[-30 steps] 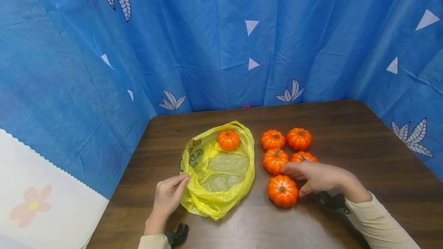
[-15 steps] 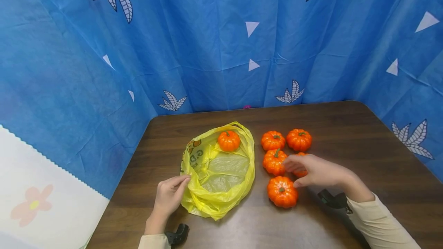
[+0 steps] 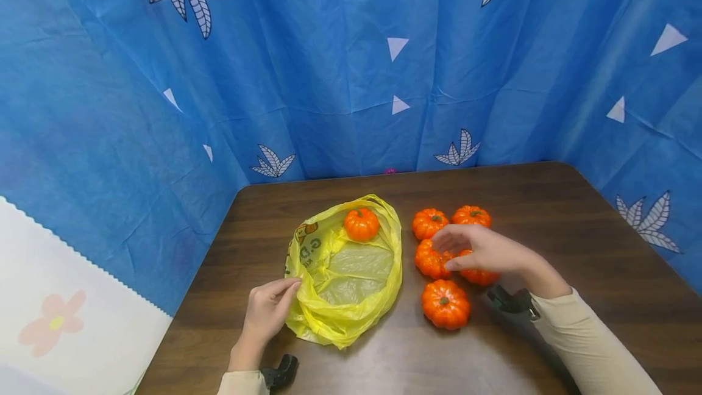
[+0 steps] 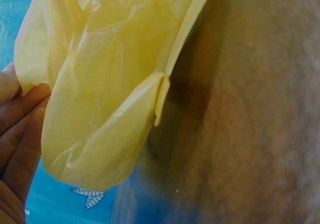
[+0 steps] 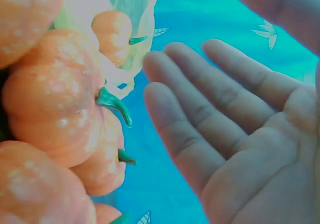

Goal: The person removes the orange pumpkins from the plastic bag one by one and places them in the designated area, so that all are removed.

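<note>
A thin yellow plastic bag [image 3: 329, 320] lies with its mouth wide on the table, one small orange pumpkin [image 3: 361, 225] inside near the far side. My left hand [image 3: 266, 309] pinches the bag's near-left rim between thumb and fingers; in the left wrist view the film [image 4: 95, 134] runs out from the fingertips. To the bag's right several glossy orange pumpkins with green stems are grouped, the nearest pumpkin [image 3: 446, 305] a little apart. Over the group hovers my right hand [image 3: 496, 253], partly hiding the middle pumpkins. Its palm and spread fingers [image 5: 187, 114] hold nothing in the right wrist view.
The dark wooden table [image 3: 548, 212] extends to the right and in front of the group. Blue patterned curtain [image 3: 351, 66] hangs behind and on both sides. A white cloth with a flower print [image 3: 82, 297] is at the left edge.
My right hand has lifted from beside the nearest pumpkin and shifted away and slightly left over the middle of the group, still holding nothing. My left hand and the bag have stayed put.
</note>
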Available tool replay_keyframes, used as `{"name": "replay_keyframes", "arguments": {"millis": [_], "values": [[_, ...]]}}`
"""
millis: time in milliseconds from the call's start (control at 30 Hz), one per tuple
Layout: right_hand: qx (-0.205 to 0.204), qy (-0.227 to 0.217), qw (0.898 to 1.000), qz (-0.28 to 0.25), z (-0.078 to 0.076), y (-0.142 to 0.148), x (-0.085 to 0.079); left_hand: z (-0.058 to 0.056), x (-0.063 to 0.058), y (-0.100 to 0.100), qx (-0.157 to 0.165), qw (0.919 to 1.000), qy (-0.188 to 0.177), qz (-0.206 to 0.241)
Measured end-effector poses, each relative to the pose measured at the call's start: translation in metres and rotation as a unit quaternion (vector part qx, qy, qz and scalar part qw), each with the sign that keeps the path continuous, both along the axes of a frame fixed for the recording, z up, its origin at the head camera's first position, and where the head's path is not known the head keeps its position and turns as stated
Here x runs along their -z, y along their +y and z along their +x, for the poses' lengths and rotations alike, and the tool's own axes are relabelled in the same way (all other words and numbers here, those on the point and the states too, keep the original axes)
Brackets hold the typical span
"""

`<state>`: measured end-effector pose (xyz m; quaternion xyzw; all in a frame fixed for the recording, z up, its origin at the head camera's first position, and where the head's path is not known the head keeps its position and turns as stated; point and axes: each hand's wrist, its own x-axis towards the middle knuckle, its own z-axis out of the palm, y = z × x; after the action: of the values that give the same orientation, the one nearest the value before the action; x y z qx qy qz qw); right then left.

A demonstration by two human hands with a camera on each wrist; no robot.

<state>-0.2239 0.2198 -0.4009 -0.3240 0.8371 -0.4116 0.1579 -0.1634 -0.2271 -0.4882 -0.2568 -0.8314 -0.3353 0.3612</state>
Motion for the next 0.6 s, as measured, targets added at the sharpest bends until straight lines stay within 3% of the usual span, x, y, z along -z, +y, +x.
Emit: {"name": "replay_keyframes", "arguments": {"millis": [133,233,600], "values": [[-0.008,-0.036,0.999,-0.030,-0.016,-0.009,-0.009,0.001,-0.001,-0.001,0.000,1.0000,0.002,-0.002],[-0.012,-0.040,0.999,-0.034,-0.031,-0.016,-0.014,0.000,0.000,-0.001,0.002,1.0000,0.004,-0.001],[0.027,-0.028,0.999,0.028,-0.080,-0.050,-0.013,0.000,0.000,-0.001,0.007,1.0000,0.004,0.003]]}}
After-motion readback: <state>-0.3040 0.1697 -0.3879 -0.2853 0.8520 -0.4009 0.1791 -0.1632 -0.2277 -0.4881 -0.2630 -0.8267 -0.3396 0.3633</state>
